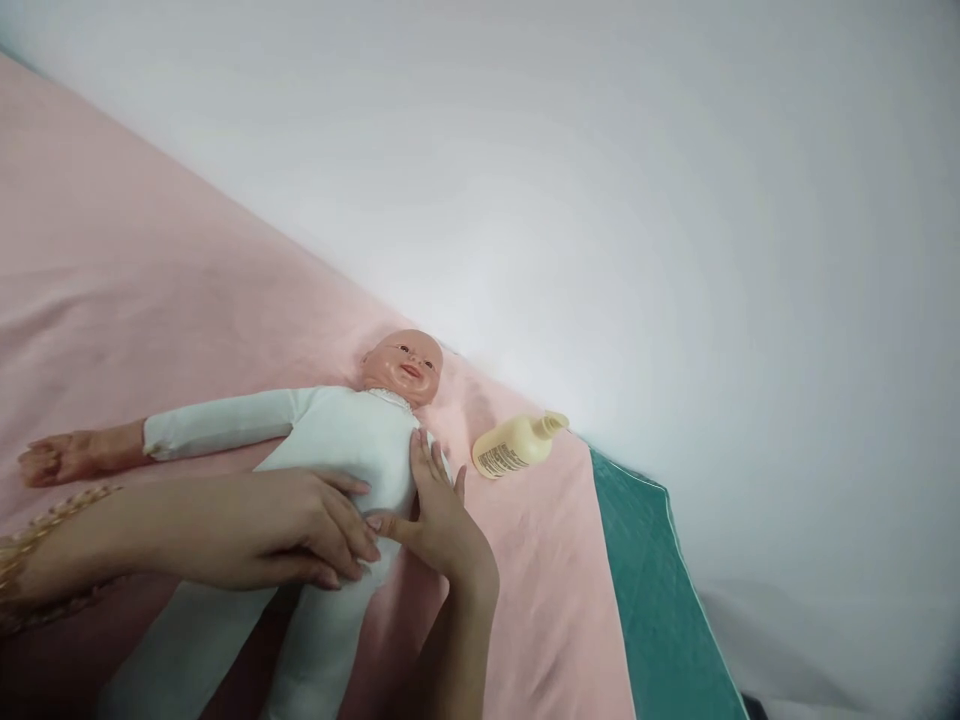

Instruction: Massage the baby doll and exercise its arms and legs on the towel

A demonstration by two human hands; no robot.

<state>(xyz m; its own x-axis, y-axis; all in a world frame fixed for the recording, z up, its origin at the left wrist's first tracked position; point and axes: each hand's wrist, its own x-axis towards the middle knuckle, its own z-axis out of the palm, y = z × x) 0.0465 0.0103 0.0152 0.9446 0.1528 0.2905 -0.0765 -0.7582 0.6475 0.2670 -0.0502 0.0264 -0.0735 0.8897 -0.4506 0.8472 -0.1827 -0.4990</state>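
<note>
A baby doll with a white cloth body lies on its back on the pink sheet, its bald head toward the wall. My left hand rests across the doll's belly, palm down with the fingers stretched out. Against the side of the doll's chest lies my right hand, fingers spread and thumb reaching over the belly. Neither hand grips anything. One doll arm sticks out to the left; the other is mostly hidden by my right hand. A gold bracelet circles my left wrist.
A pale yellow pump bottle stands on the pink sheet to the right of the doll. Beyond the sheet's right edge shows a green cover. A white wall borders the bed.
</note>
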